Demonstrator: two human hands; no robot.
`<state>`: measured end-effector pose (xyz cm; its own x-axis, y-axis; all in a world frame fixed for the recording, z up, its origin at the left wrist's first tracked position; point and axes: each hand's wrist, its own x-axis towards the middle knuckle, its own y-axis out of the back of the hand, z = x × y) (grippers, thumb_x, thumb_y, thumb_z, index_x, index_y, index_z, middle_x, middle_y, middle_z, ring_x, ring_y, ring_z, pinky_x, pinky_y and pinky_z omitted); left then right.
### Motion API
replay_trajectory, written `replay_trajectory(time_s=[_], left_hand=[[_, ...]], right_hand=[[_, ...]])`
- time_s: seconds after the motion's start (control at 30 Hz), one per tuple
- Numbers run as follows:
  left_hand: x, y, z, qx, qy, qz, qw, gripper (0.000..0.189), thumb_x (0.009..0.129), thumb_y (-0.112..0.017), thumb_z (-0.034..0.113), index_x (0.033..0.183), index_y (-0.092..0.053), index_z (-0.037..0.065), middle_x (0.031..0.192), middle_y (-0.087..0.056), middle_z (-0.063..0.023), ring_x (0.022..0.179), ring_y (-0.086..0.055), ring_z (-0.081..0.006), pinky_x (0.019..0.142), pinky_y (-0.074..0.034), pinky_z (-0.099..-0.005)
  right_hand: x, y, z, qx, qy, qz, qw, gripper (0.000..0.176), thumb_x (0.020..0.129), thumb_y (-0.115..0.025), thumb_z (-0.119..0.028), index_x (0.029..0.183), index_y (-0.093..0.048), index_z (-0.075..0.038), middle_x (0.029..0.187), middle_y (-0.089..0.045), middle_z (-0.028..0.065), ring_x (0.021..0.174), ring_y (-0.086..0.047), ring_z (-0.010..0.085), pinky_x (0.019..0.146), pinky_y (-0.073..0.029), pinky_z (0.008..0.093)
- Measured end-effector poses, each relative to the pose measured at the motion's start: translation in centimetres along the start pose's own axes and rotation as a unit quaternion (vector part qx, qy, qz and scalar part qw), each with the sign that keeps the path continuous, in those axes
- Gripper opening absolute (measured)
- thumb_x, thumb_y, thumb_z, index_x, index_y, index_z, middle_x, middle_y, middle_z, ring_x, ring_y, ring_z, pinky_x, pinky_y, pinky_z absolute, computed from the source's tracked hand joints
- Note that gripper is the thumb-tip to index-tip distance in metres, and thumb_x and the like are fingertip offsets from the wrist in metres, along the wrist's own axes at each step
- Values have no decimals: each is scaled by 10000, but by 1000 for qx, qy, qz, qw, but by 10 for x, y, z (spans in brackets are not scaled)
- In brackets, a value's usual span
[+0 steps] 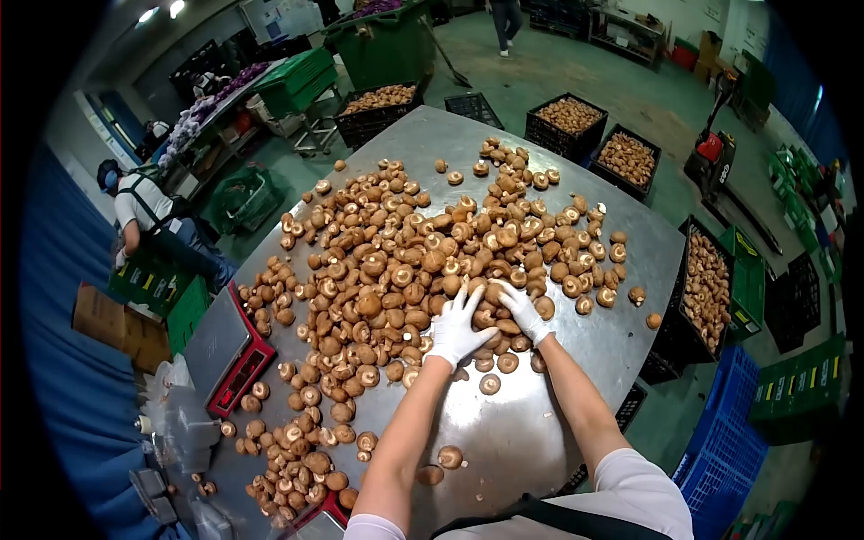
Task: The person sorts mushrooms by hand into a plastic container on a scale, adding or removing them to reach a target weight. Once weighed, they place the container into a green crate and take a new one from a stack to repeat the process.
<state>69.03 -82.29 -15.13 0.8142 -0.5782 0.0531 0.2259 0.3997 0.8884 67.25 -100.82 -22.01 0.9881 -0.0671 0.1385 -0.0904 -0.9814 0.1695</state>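
Note:
Brown mushrooms (372,265) lie in a broad, loose heap over the metal table (513,423). My left hand (459,328), in a white glove, rests at the near side of the heap with its fingers spread over the caps. Close to its right, my right hand (524,311), also gloved, lies against mushrooms with its fingers stretched out. Several caps sit between the two hands. Neither hand visibly grips a mushroom, though some fingertips are partly hidden among the caps.
A scale (225,351) stands at the table's left edge, near clear plastic containers (180,432). Mushroom-filled crates (706,283) stand beyond the right and far edges. A person (148,211) bends over crates at left. A red pallet jack (711,148) stands at right.

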Motion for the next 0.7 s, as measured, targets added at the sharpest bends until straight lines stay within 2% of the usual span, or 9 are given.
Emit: replay_trajectory(time_s=[0.07,0.2,0.27,0.43,0.47,0.5,0.6,0.67,0.7], left_hand=[[-16,4,-9,1,22,-1,1000,871,675,-688,502,1418,-315,243,1428,-350,-117,1160,-458,-335,922,-423,-461],[-54,18,-14,-68,35,-15,997,859,678,-689,470,1411,-333,203,1338,-470,-108,1118,-494,-339,940,-424,-396],[-75,20,-14,-41,36,35,998,802,678,-698,415,1380,-392,178,1303,-513,-97,1100,-508,-327,950,-414,-376],[-129,34,-30,-33,97,52,993,757,682,-708,380,1363,-423,211,1158,-601,-102,1018,-538,-312,893,-443,-383],[-142,36,-32,-30,124,45,991,717,690,-721,301,1342,-448,181,1118,-605,-139,999,-542,-331,879,-448,-394],[-153,31,-42,8,89,74,993,710,678,-722,284,1329,-462,175,1106,-609,-138,1027,-529,-340,902,-437,-400],[-191,29,-39,44,92,81,991,678,679,-710,260,1308,-478,160,1160,-584,-140,1079,-500,-355,945,-412,-409],[-211,14,-51,90,72,141,983,676,673,-703,271,1302,-474,172,1283,-502,-114,1156,-440,-343,962,-389,-446],[-224,6,-52,73,112,149,980,619,690,-684,219,1275,-491,157,1311,-475,-133,1169,-438,-355,985,-374,-446]], right_hand=[[-4,-11,-19,-7,-36,-42,998,413,921,-511,-232,1297,-477,-65,1233,-556,116,1156,-500,193,973,-381,290],[-12,-36,-24,-16,45,-47,998,418,890,-548,-201,1275,-491,-47,1225,-556,122,1137,-513,226,975,-384,314],[-22,-50,-24,-25,57,-51,997,417,883,-556,-180,1272,-491,-48,1241,-544,120,1155,-500,231,986,-379,322],[-51,-90,-56,-145,102,-76,981,462,857,-576,-291,1287,-498,-140,1370,-414,176,1241,-426,350,1029,-355,374],[-57,-99,-61,-155,102,-75,980,462,854,-576,-311,1286,-503,-166,1394,-387,170,1258,-402,364,1030,-360,379],[-62,-108,-59,-153,111,-56,980,459,850,-582,-310,1277,-511,-156,1404,-373,174,1260,-398,364,1029,-362,378],[-80,-126,-44,-120,114,-37,986,452,845,-590,-306,1263,-521,-148,1407,-367,176,1254,-399,360,1026,-367,374],[-93,-132,-41,-139,130,-29,981,430,834,-593,-325,1224,-544,-151,1389,-390,185,1245,-401,378,1033,-353,389],[-101,-134,-47,-156,132,-37,978,419,821,-603,-338,1190,-565,-142,1384,-401,177,1261,-390,358,1046,-336,402]])
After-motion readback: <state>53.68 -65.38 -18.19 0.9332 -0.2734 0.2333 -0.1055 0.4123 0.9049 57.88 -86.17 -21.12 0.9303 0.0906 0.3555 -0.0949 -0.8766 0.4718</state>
